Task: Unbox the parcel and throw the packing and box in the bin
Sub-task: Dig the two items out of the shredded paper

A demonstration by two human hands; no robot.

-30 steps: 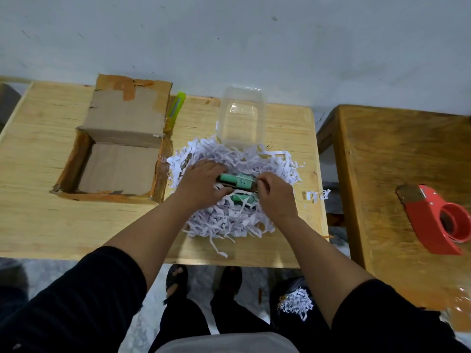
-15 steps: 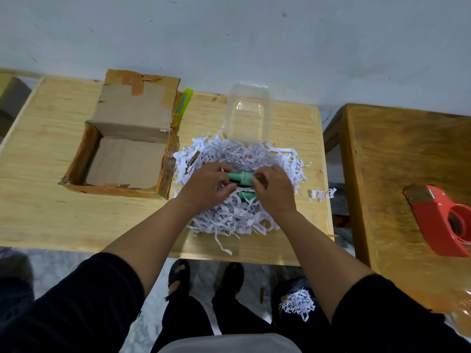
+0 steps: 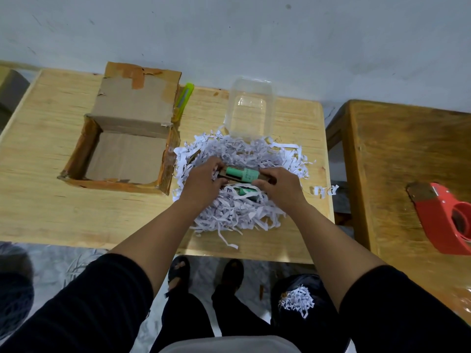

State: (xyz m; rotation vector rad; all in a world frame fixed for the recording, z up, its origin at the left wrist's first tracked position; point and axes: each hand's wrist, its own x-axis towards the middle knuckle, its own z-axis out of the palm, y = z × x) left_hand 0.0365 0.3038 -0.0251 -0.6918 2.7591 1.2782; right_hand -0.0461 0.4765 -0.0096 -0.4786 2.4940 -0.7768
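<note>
Cardboard box (image 3: 122, 138), opened and emptied, is set at the left of a pale wooden surface (image 3: 46, 200), its taped flap folded back toward the wall. Shredded white paper packing (image 3: 237, 212) is heaped just right of it. Over the heap, a green tube in a brown card sleeve (image 3: 242, 174) is held lengthwise between the left hand (image 3: 204, 184) and right hand (image 3: 280, 187), each closed on one end. A second green item (image 3: 246, 192) is half buried in the shreds below. Print on the tube cannot be read. A clear plastic container (image 3: 251, 108) is placed behind the heap; a yellow-green cutter (image 3: 184, 99) lies beside the flap. A darker wooden surface (image 3: 395, 161) at the right carries a red tape dispenser (image 3: 446, 220). A grey-white wall (image 3: 229, 34) is seen behind. A dark bin (image 3: 300, 301) with shreds stands on the floor below.
</note>
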